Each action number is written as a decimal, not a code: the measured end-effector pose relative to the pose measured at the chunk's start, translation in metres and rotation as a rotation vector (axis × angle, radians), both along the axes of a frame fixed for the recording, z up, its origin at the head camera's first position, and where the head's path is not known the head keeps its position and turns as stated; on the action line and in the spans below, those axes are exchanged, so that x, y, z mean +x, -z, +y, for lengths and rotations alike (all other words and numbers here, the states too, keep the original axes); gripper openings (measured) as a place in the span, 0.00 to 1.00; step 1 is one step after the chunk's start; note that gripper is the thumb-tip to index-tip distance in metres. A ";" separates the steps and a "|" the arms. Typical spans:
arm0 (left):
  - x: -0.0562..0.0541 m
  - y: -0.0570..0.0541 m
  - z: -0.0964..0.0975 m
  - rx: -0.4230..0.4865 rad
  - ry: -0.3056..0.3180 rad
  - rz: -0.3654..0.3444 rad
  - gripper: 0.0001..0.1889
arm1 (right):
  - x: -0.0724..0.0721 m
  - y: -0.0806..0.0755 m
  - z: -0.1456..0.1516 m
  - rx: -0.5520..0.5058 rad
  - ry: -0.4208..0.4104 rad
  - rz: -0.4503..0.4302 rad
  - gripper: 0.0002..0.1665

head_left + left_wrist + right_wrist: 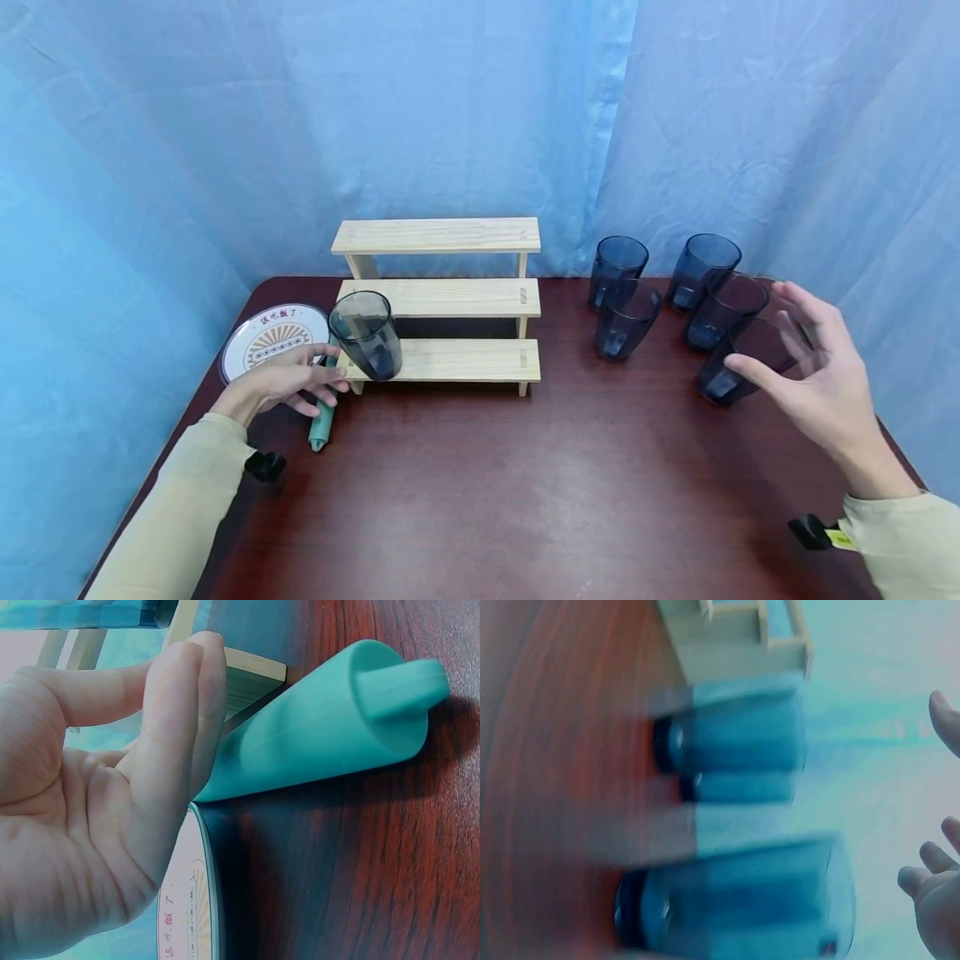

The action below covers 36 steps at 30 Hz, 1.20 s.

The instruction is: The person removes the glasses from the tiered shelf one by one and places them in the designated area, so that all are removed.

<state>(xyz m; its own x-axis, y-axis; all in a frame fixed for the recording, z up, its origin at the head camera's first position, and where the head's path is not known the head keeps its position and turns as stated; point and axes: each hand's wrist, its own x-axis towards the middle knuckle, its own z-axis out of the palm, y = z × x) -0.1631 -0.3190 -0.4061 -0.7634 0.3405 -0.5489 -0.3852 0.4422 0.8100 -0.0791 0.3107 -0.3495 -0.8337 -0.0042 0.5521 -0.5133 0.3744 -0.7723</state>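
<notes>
My left hand (300, 381) hovers at the left end of a three-tier wooden stand (450, 360), its fingers loosely bent around nothing. Just to its right, a smoky tinted glass (367, 335) stands upright on the lowest tier. Below those fingers lies a teal cylindrical thing (322, 720) with a small tab on its end; its far end is hidden. On the other side, my right hand (821, 375) has thumb and fingers spread apart, overlapping the nearest dark blue glass (723, 385) in the head view. In the right wrist view, that hand's fingertips appear apart from the blurred glasses (742, 900).
A white plate (251, 336) with printed decoration lies behind my left hand. Several more blue glasses stand at the back right, including one (628, 321) nearer the stand. Blue curtains (450, 108) hang along the back and sides of the dark red wooden table (480, 500).
</notes>
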 end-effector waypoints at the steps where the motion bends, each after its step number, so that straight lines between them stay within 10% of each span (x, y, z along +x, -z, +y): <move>1: 0.000 0.000 0.000 -0.001 0.001 0.001 0.39 | -0.001 -0.003 -0.008 -0.044 -0.062 0.025 0.57; 24: 0.002 0.001 0.001 0.000 -0.008 0.004 0.39 | -0.057 0.022 -0.220 -0.094 -0.582 -0.071 0.63; 36: -0.001 0.003 0.001 -0.009 -0.012 0.005 0.38 | -0.069 0.030 -0.294 -0.159 -0.656 -0.298 0.64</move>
